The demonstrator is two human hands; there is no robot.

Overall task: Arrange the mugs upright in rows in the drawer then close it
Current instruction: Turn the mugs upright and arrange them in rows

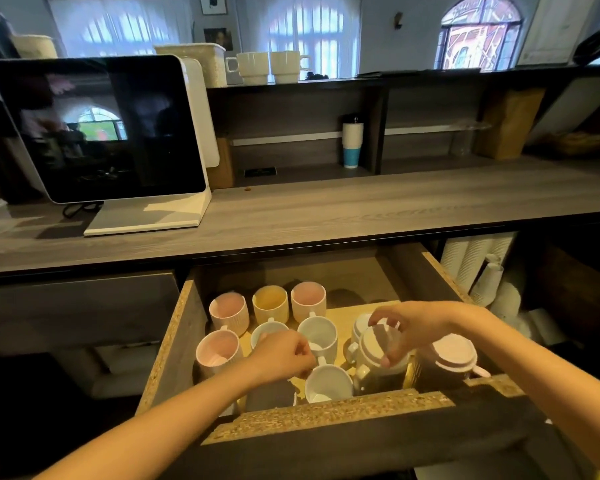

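The drawer front rail lies nearest, pulled out. Upright mugs stand in rows at its left. The left hand is loosely curled above them, hiding part of one mug; grasp cannot be determined. The right hand, fingers spread, touches a blurred pot.

Your open drawer holds mugs in two kinds, plus lidded pots.

You have four ribbed mugs: pink, yellow, pink in the back row and one pink in front of them. You have three plain white mugs that can be counted. Two white lidded pots stand at the right. Up on the shelf sit two cream mugs. Both of your hands, two in all, reach in.
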